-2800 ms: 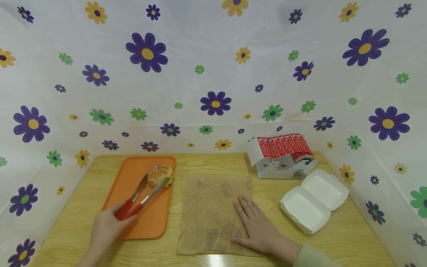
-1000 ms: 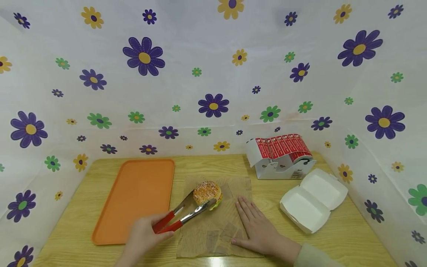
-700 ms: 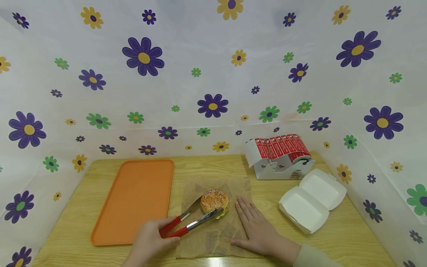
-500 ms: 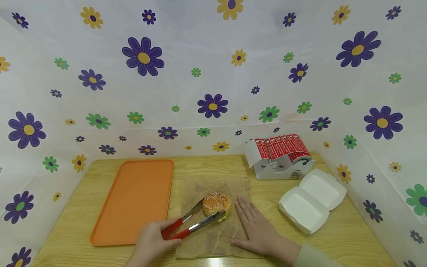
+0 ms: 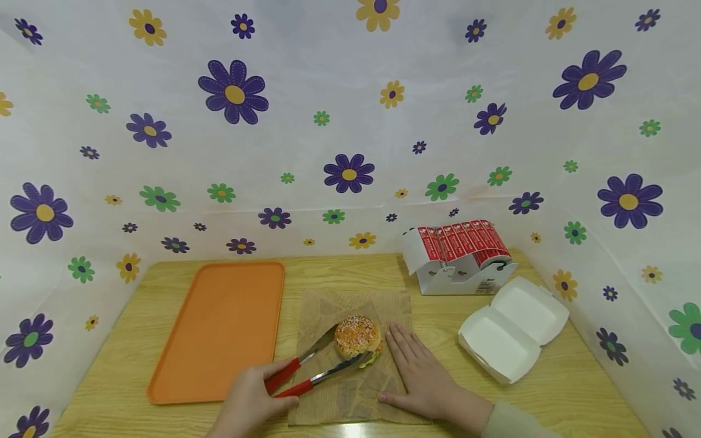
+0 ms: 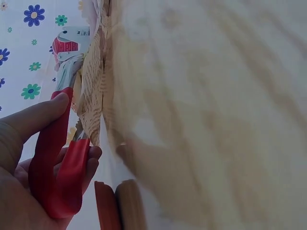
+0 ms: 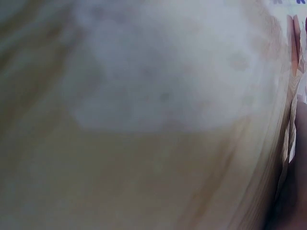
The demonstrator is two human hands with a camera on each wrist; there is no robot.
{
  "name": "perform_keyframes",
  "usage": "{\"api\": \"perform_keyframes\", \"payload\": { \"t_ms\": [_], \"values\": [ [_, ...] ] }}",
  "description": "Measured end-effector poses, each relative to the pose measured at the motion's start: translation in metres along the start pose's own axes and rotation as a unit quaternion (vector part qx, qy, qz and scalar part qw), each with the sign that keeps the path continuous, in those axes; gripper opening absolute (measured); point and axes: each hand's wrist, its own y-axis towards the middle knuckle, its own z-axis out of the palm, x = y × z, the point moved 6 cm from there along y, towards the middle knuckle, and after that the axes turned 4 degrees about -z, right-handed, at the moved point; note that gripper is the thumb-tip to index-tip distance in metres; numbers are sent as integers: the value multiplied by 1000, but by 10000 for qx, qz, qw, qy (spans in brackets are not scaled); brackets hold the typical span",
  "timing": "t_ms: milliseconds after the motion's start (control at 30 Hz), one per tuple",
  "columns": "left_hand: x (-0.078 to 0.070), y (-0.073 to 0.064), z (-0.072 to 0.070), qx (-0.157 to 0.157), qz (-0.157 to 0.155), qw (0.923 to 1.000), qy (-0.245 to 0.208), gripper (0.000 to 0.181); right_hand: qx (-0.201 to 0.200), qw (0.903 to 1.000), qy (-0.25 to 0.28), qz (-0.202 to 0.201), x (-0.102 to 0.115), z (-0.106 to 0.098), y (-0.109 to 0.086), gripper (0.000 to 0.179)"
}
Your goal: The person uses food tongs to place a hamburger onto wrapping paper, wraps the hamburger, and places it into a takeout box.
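My left hand (image 5: pixel 249 392) grips the red handles of metal tongs (image 5: pixel 298 388); the left wrist view shows its thumb on one handle (image 6: pixel 53 134) and fingers behind the other. A sesame-bun burger (image 5: pixel 357 336), with lettuce at its lower right, sits on a sheet of brown printed paper (image 5: pixel 323 410). The tongs' arms stand on either side of the bun, the nearer tip overlapping its front edge. My right hand (image 5: pixel 424 377) lies flat on the paper's right side, fingers straight, just right of the burger. The right wrist view mostly shows blurred tabletop.
An orange tray (image 5: pixel 219 328) with nothing on it lies at the left. At the right stands an open white clamshell box (image 5: pixel 501 344). Behind it is a white dispenser (image 5: pixel 451 283) with red-and-white labels (image 5: pixel 465 240). A flower-patterned sheet (image 5: pixel 296 140) encloses the table.
The burger has gone from the tray rightward onto the paper, carried in the tongs by my left hand. Lately the tongs' arms have spread slightly. My right hand has stayed put.
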Motion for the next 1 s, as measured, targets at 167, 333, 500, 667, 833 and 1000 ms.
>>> {"api": "perform_keyframes", "payload": {
  "t_ms": [167, 333, 500, 667, 833, 1000],
  "values": [
    [2, 0, -9, 162, 48, 9993, -342, 66, 49, 10000, 36, 24, 1, -1, 0, 110],
    [6, 7, -24, 132, 1, 9975, -689, 65, 210, 9998, 2, 53, 2, -4, 2, 111],
    [12, 17, -43, -256, -202, 9975, -619, 63, 283, 9996, 9, 65, 1, -2, 2, 112],
    [24, 27, -63, -578, -95, 9973, -433, 63, 323, 9994, 93, 87, 1, -3, 2, 112],
    [35, 32, -82, -810, -217, 9963, -211, 64, 279, 9994, 141, 118, 0, -3, 1, 112],
    [45, 36, -95, -1026, -330, 9941, -93, 65, 324, 9992, 190, 139, 0, -3, 1, 112]
  ]
}}
